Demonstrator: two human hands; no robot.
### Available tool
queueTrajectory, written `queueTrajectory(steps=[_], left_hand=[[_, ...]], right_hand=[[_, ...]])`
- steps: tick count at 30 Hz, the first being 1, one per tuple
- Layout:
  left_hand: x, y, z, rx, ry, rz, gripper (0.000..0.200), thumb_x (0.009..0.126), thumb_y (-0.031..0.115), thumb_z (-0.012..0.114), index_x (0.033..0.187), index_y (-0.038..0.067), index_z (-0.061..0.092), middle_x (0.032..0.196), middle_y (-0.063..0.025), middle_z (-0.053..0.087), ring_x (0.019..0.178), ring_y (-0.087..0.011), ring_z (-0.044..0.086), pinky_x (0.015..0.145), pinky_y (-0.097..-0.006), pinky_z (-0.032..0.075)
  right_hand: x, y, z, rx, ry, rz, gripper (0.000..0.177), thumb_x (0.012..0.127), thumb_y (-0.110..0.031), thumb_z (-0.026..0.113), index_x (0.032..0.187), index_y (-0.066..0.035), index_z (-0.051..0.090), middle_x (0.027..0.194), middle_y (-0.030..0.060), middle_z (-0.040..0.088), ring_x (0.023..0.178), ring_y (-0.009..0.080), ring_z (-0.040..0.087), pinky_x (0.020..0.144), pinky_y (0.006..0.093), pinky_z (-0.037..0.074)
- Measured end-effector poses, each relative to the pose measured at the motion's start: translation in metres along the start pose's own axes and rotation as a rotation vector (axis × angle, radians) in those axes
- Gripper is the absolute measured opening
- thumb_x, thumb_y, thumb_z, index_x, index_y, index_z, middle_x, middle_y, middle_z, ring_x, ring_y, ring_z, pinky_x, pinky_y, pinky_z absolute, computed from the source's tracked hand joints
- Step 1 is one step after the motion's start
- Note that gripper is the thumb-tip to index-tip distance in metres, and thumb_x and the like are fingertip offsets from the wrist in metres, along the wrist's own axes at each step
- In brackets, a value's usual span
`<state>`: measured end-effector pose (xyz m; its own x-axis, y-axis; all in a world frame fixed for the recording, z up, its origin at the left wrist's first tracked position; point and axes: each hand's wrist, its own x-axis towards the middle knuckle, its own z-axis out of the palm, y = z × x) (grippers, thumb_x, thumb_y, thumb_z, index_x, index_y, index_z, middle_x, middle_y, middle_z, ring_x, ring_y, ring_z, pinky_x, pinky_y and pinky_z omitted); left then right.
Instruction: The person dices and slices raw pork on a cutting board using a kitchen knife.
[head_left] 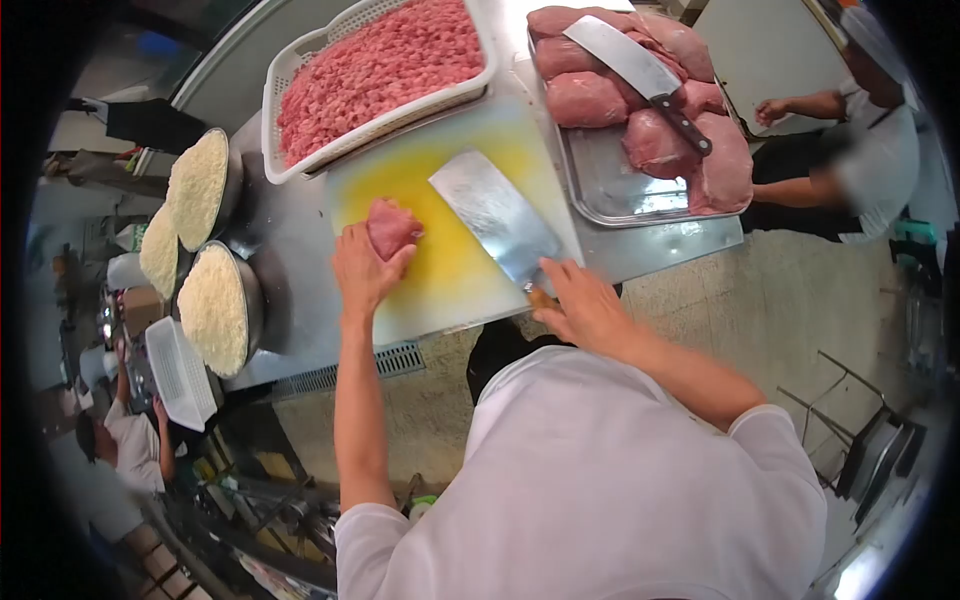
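On the yellow-stained cutting board (pixel 450 300) sits a small piece of raw meat (pixel 391 228). My left hand (pixel 364 265) grips it from the near side, thumb on the right and fingers on the left. A broad cleaver (pixel 492 212) lies flat across the right part of the board, blade pointing away and to the left. Its wooden handle is under my right hand (pixel 582 308), which closes on it at the board's near right edge; the palm side is hidden.
A white basket (pixel 385 115) of diced meat stands behind the board. To the right, a metal tray (pixel 625 205) holds large meat pieces and a second cleaver (pixel 630 62). Several bowls of pale crumbs (pixel 212 310) line the left. A person (pixel 850 150) stands at right.
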<state>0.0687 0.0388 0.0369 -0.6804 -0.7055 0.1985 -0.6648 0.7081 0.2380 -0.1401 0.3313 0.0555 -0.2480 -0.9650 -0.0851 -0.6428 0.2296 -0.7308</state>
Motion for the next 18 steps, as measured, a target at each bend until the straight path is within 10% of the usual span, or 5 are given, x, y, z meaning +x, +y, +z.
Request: queueTrajectory(steps=[10,18], left_hand=[[0.01,-0.019,0.019,-0.417,0.231,0.022,0.027,0.085,0.018,0.071,0.112,0.017,0.068,0.101,-0.011,0.064,0.094,-0.0344,0.065,0.08,-0.0471,0.051],[-0.003,-0.037,0.015,-0.384,0.281,0.127,0.029,0.087,0.012,0.062,0.115,0.018,0.065,0.101,-0.0093,0.065,0.092,-0.0334,0.063,0.077,-0.0481,0.046]], right_hand=[[0.012,-0.044,0.042,-0.172,0.1,0.312,0.064,0.089,-0.01,0.072,0.144,-0.001,0.041,0.104,0.0254,0.066,0.088,0.0457,0.066,0.077,0.0499,0.054],[0.063,-0.092,0.044,0.42,-0.094,0.483,0.036,0.099,-0.023,0.064,0.125,0.001,0.06,0.073,0.0057,0.058,0.061,0.0111,0.052,0.06,0.0301,0.045]])
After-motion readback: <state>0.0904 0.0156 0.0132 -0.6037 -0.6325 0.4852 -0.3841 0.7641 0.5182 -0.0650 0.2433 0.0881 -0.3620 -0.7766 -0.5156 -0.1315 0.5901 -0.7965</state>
